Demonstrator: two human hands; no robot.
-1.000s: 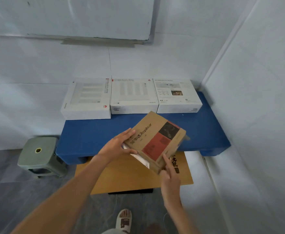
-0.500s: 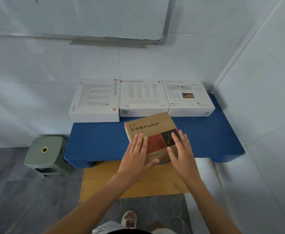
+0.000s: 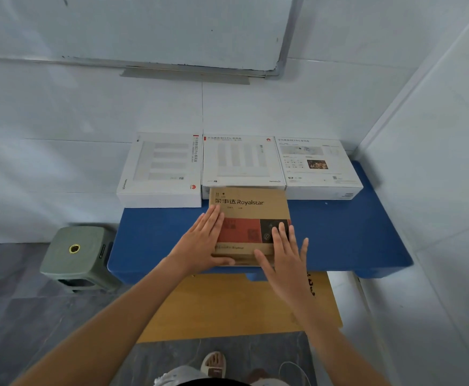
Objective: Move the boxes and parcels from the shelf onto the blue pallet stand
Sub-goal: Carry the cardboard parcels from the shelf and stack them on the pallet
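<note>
Brown cardboard Royalstar box [image 3: 248, 215]: flat on blue pallet stand [image 3: 339, 235], far edge touching middle of 3 white boxes [image 3: 243, 160] at the back. L hand [image 3: 204, 242] & R hand [image 3: 286, 252]: fingers straight, flat on box lid, no grip.

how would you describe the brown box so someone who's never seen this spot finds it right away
Find the blue pallet stand against the white wall, with three white boxes in a row along its back. The brown cardboard box lies flat just in front of the middle one, under both hands. It is the only brown one, printed Royalstar with a red panel.
</note>
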